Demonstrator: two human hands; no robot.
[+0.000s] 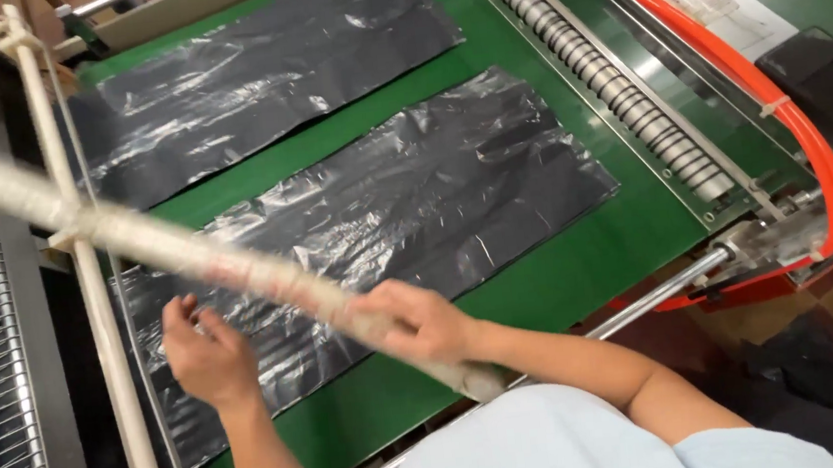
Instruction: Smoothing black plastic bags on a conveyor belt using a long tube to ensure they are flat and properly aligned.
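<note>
In the lower middle of the frame, the right hand (414, 320) is closed around a long pale stick wrapped in whitish tape (239, 272). The stick runs diagonally from the upper left edge of the frame down to the lower centre and looks blurred. The left hand (204, 355) is at the lower left, with its fingers loosely spread and open, and it holds nothing. It is over the near end of a flat black plastic bag sheet (414, 204), but I cannot tell if the fingertips touch it. This sheet lies on the green conveyor belt (580, 260) in the centre of the frame. A second black plastic sheet (252, 78) lies further up, at the upper left, apart from the first one. At the upper right there is a long grey ribbed roller (604, 77), and beside it a curved orange hose (777, 102). A thin wooden pole (89, 283) stands along the left side of the belt.
</note>
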